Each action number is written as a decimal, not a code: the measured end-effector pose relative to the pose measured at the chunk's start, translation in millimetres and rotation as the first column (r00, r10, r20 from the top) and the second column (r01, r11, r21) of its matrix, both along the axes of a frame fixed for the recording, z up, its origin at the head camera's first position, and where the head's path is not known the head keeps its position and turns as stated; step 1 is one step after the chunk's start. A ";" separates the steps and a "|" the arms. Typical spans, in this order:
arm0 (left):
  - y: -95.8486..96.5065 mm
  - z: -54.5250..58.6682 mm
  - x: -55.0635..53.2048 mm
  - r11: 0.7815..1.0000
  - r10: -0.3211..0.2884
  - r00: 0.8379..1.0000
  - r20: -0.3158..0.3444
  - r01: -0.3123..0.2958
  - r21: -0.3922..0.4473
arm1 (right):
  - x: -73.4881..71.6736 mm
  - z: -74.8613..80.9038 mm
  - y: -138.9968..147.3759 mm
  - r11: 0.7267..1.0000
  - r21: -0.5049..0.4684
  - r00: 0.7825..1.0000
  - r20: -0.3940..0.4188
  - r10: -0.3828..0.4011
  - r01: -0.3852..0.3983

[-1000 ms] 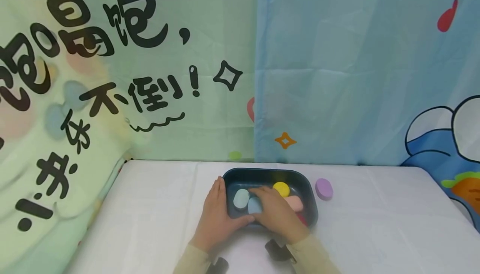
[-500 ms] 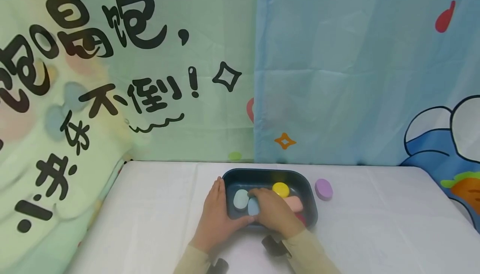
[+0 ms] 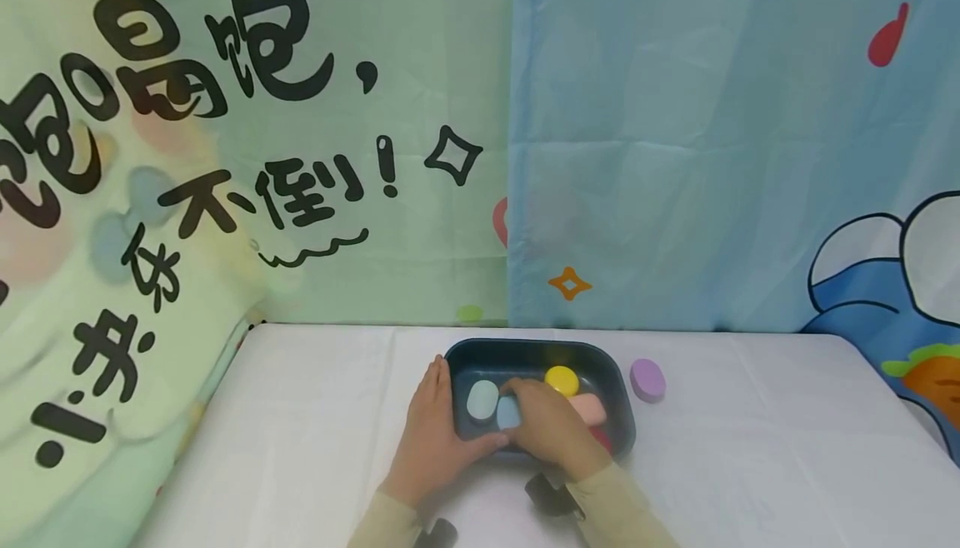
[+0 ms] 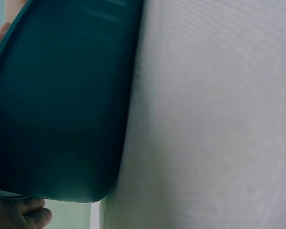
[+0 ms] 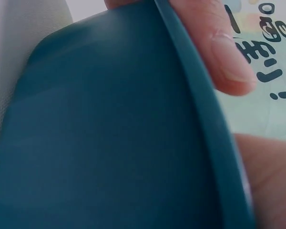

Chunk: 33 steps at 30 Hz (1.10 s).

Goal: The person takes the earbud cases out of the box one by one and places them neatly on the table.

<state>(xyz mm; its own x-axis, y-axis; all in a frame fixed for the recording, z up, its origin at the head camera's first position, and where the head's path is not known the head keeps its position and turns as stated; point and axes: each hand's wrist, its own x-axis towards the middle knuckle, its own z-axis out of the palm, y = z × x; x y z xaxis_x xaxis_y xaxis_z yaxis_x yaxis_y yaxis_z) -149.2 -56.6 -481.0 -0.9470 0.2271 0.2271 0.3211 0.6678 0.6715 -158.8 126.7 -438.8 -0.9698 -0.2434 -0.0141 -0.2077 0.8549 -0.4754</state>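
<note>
Light-blue, smooth, rounded piece [image 3: 507, 412], partly covered by fingers; located inside the dark teal, round-cornered rectangular tray [image 3: 517, 354], left of centre and toward the near wall; right hand [image 3: 551, 430] reaches over the near rim, grasping this piece between thumb and curled fingers; left hand [image 3: 435, 440] unclenched, straight fingers laid along the tray's left wall, thumb stretched along the near side.

Other tray contents: pale mint oval piece [image 3: 482, 399] just left of the light-blue one; yellow round piece [image 3: 562, 380] beyond the right hand; pink rounded piece [image 3: 588, 408] to the right; red piece [image 3: 602, 438] near the front right corner, mostly hidden; purple oval piece [image 3: 648, 380] outside, just right of the tray, on the white cloth-covered table [image 3: 300, 431]; behind, pale-green curtain with black lettering [image 3: 442, 40] and light-blue curtain [image 3: 675, 115].
</note>
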 end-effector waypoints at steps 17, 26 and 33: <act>0.4 1.0 2.2 1.000 0.007 1.000 0.027 -0.006 -0.001 | 3.8 2.4 9.4 0.996 -0.088 0.993 -0.110 -0.036 0.027; -0.2 6.3 3.7 1.000 0.011 0.999 0.043 -0.011 0.004 | 5.2 13.6 24.9 0.995 -0.090 0.984 -0.166 -0.063 0.048; 1.0 4.6 3.9 1.000 0.005 0.998 0.061 -0.006 0.012 | 8.7 22.4 36.9 0.990 -0.125 0.982 -0.170 -0.078 0.057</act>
